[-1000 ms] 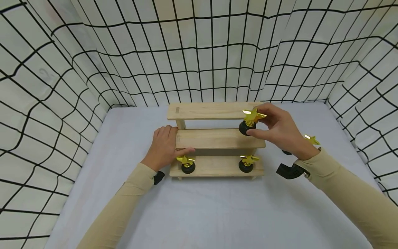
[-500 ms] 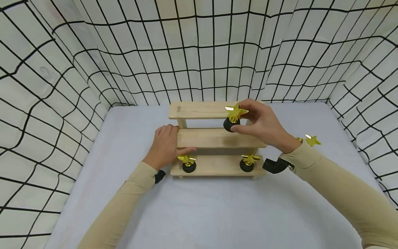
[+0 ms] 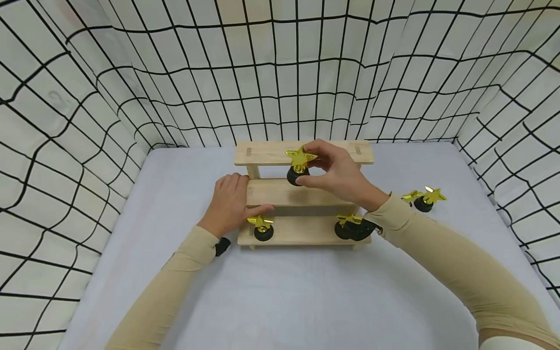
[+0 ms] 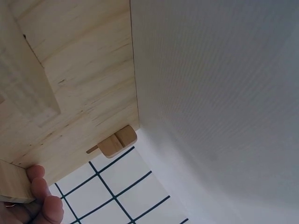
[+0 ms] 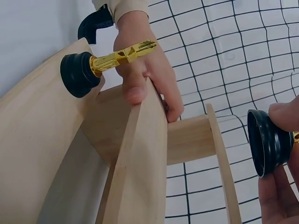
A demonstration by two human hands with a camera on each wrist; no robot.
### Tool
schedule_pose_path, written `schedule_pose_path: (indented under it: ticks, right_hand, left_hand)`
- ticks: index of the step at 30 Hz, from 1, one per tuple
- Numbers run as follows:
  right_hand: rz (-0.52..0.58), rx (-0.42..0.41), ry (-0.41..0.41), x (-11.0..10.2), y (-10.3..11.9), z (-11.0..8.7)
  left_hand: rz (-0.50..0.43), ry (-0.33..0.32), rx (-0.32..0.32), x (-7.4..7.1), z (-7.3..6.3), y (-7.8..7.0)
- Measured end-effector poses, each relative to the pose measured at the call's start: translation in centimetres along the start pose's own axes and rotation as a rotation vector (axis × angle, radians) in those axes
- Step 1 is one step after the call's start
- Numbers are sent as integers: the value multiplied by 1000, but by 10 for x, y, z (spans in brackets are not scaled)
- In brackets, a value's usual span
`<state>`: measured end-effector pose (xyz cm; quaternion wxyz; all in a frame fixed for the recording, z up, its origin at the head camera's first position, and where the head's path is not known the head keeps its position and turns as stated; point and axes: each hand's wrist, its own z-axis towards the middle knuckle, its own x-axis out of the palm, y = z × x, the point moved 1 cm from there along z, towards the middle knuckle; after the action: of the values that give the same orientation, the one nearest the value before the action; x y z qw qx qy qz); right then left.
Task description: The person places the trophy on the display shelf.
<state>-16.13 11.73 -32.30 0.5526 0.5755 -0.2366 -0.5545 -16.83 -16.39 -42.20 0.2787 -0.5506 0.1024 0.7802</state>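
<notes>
A three-tier wooden display rack (image 3: 280, 193) stands on the white cloth. My left hand (image 3: 227, 201) grips the left end of its middle tier, thumb along the front; in the left wrist view, curled fingertips (image 4: 41, 189) show at the board. My right hand (image 3: 339, 172) pinches a gold star trophy (image 3: 299, 160) between thumb and fingers, upright over the middle tier. Its black base (image 5: 268, 143) faces the rack in the right wrist view, hollow underneath. On the bottom tier, one star trophy (image 3: 263, 229) stands at the left and another (image 3: 344, 226) at the right, partly overlapped by the right wrist's camera.
Two more star trophies, a nearer one (image 3: 426, 198) and one (image 3: 410, 196) partly behind the right sleeve, stand on the cloth right of the rack. Black-grid netting (image 3: 297, 78) over white walls encloses the table (image 3: 280, 296) at the back and both sides.
My right hand has carried the trophy leftward, from the right end of the middle tier toward its middle. The two trophies at the right have come into fuller view. My left hand keeps its place.
</notes>
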Motion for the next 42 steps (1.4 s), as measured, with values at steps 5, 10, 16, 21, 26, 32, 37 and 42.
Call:
schedule_pose_path:
  ticks: [5, 10, 16, 21, 26, 32, 37, 42]
  right_hand:
    - [-16, 28, 15, 11, 1, 6]
    - [13, 16, 33, 22, 1, 10]
    - [50, -17, 39, 35, -1, 16]
    - [64, -17, 46, 45, -4, 20]
    - [64, -22, 51, 52, -5, 21]
    - [45, -10, 38, 61, -3, 22]
    - [55, 1, 34, 69, -3, 22]
    - [55, 15, 39, 78, -8, 23]
  left_hand:
    - [-8, 6, -10, 0, 0, 0]
    - [-21, 18, -23, 0, 0, 1]
    - [-21, 18, -19, 0, 0, 1]
    - [-26, 15, -19, 1, 0, 2]
    - [-28, 6, -14, 2, 1, 1]
    - [-22, -19, 1, 3, 1, 2]
    - [-31, -26, 13, 4, 1, 2]
    - [-50, -28, 6, 3, 0, 2]
